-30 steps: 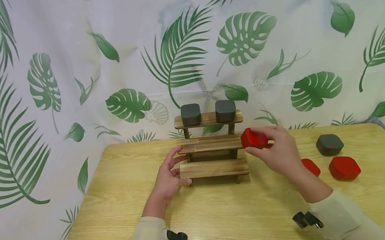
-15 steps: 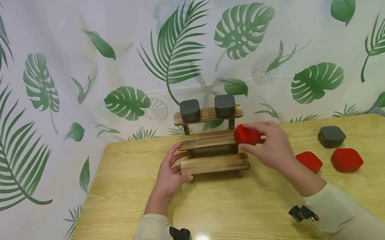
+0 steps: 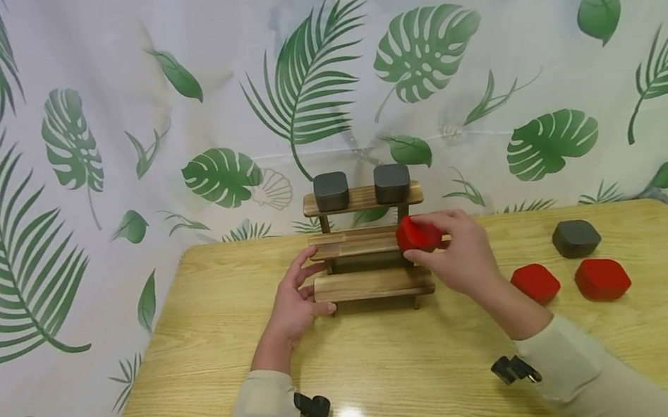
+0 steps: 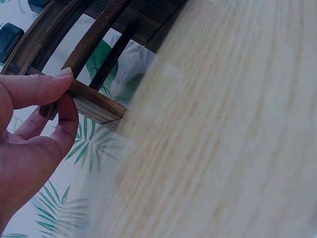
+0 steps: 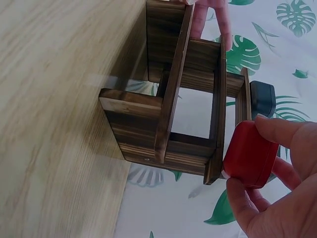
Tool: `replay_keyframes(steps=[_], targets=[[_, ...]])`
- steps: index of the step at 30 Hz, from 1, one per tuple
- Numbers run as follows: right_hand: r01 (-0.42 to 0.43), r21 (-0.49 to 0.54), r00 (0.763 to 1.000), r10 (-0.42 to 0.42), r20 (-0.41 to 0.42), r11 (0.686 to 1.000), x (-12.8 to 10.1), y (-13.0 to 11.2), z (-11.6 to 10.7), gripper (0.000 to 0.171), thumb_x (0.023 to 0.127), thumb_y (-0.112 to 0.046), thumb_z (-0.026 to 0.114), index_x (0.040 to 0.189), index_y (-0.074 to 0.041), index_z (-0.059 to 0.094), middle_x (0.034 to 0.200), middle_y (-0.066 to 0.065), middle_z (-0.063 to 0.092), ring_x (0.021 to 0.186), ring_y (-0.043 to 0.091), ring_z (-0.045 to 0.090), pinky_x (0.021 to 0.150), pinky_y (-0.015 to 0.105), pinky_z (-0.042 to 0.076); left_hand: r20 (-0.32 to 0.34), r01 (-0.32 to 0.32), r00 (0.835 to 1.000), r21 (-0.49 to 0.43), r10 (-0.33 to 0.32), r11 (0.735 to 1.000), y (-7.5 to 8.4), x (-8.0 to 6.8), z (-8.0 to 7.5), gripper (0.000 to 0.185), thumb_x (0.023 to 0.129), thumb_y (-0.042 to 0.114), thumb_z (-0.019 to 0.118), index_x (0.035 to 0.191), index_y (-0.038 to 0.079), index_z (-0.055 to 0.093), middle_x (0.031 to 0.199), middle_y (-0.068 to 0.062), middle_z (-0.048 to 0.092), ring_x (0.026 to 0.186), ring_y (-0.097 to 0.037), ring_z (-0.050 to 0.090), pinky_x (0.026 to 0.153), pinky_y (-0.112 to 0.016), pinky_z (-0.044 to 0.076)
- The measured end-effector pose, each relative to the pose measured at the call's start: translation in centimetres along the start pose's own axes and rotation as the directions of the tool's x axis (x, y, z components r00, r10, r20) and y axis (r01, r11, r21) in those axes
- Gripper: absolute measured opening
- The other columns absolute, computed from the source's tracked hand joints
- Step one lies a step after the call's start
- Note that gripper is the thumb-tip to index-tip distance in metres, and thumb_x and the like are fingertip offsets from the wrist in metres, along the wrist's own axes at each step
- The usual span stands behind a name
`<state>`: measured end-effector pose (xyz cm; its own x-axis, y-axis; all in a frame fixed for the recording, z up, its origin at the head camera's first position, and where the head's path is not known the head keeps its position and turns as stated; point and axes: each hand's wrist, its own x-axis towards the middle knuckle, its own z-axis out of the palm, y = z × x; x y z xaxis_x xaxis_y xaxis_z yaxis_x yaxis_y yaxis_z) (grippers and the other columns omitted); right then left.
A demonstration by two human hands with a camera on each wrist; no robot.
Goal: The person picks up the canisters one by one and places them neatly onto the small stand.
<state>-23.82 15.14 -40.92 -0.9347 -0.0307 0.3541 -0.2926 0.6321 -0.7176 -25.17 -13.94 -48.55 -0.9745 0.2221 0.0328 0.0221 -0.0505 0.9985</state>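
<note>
A small red rounded box (image 3: 409, 233) is gripped by my right hand (image 3: 464, 251) at the right end of the middle step of a three-tier wooden stand (image 3: 373, 285). In the right wrist view, thumb and fingers pinch the red box (image 5: 249, 153) from either side, its edge right at the step. My left hand (image 3: 292, 303) holds the left side of the stand; the left wrist view has thumb and fingertips pinching its wooden frame (image 4: 96, 99). Two dark grey rounded boxes, one at the left (image 3: 330, 192) and one at the right (image 3: 392, 184), sit on the top step.
On the table (image 3: 395, 371) to the right lie another dark grey box (image 3: 575, 238) and two red boxes, a nearer-in one (image 3: 535, 285) beside my right forearm and one farther right (image 3: 602, 279). A leaf-print curtain (image 3: 218, 111) hangs right behind the table.
My right hand has moved left with the red box, from beside the stand to over the right end of the middle step. The left hand keeps its hold on the stand.
</note>
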Motion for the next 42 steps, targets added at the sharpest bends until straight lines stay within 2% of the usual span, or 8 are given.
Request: replay_keyframes(steps=[6, 18, 25, 29, 34, 42], targets=[[-0.007, 0.017, 1.000, 0.007, -0.001, 1.000, 0.0, -0.4, 0.4, 0.050, 0.081, -0.017, 0.085, 0.128, -0.012, 0.069, 0.123, 0.014, 0.056, 0.110, 0.033, 0.053, 0.081, 0.049, 0.055, -0.004, 0.002, 1.000, 0.003, -0.002, 1.000, -0.1, 0.0, 0.1, 0.105, 0.072, -0.031, 0.067, 0.149, 0.036, 0.045, 0.146, -0.018, 0.047, 0.081, -0.028, 0.044, 0.061, -0.033, 0.047], [0.027, 0.019, 0.999, -0.026, -0.023, 0.999, 0.3, -1.0, 1.4, 0.050, 0.079, -0.018, 0.088, 0.125, -0.011, 0.071, 0.121, 0.014, 0.057, 0.109, 0.032, 0.054, 0.077, 0.048, 0.056, -0.015, 0.006, 1.000, 0.002, -0.006, 1.000, 0.0, 0.0, 0.0, 0.103, 0.072, -0.030, 0.069, 0.147, 0.038, 0.047, 0.140, -0.008, 0.053, 0.081, -0.027, 0.045, 0.061, -0.033, 0.047], [0.042, 0.026, 0.998, -0.041, -0.041, 0.999, 0.6, -1.2, 2.2, 0.050, 0.077, -0.018, 0.089, 0.124, -0.010, 0.071, 0.121, 0.015, 0.058, 0.108, 0.032, 0.054, 0.078, 0.048, 0.055, -0.009, -0.004, 1.000, 0.005, 0.004, 1.000, 0.0, 0.1, 0.0, 0.105, 0.071, -0.031, 0.068, 0.149, 0.035, 0.044, 0.143, -0.014, 0.050, 0.085, -0.029, 0.046, 0.062, -0.034, 0.047], [0.048, 0.028, 0.998, -0.047, -0.041, 0.998, 0.7, -1.3, 2.6, 0.050, 0.078, -0.018, 0.088, 0.124, -0.010, 0.071, 0.122, 0.015, 0.057, 0.107, 0.033, 0.055, 0.079, 0.049, 0.055, -0.011, -0.003, 1.000, 0.004, 0.003, 1.000, 0.0, 0.1, 0.0, 0.106, 0.071, -0.031, 0.068, 0.150, 0.035, 0.044, 0.144, -0.017, 0.048, 0.082, -0.028, 0.043, 0.061, -0.033, 0.045], [0.077, 0.016, 0.996, -0.076, -0.056, 0.997, 0.9, -1.5, 3.2, 0.049, 0.077, -0.019, 0.088, 0.123, -0.011, 0.072, 0.122, 0.014, 0.058, 0.106, 0.033, 0.055, 0.078, 0.048, 0.055, -0.009, -0.003, 1.000, 0.001, 0.003, 1.000, 0.0, 0.2, -0.1, 0.105, 0.071, -0.031, 0.068, 0.150, 0.034, 0.044, 0.144, -0.018, 0.048, 0.078, -0.027, 0.041, 0.060, -0.032, 0.044], [0.142, 0.047, 0.985, -0.136, -0.108, 0.989, 1.2, -1.6, 4.4, 0.049, 0.072, -0.016, 0.092, 0.118, -0.008, 0.074, 0.117, 0.015, 0.060, 0.103, 0.032, 0.057, 0.076, 0.047, 0.055, -0.005, 0.002, 1.000, -0.001, -0.002, 1.000, 0.2, 0.1, -0.1, 0.105, 0.071, -0.032, 0.067, 0.151, 0.032, 0.043, 0.145, -0.018, 0.048, 0.083, -0.028, 0.045, 0.063, -0.033, 0.047]])
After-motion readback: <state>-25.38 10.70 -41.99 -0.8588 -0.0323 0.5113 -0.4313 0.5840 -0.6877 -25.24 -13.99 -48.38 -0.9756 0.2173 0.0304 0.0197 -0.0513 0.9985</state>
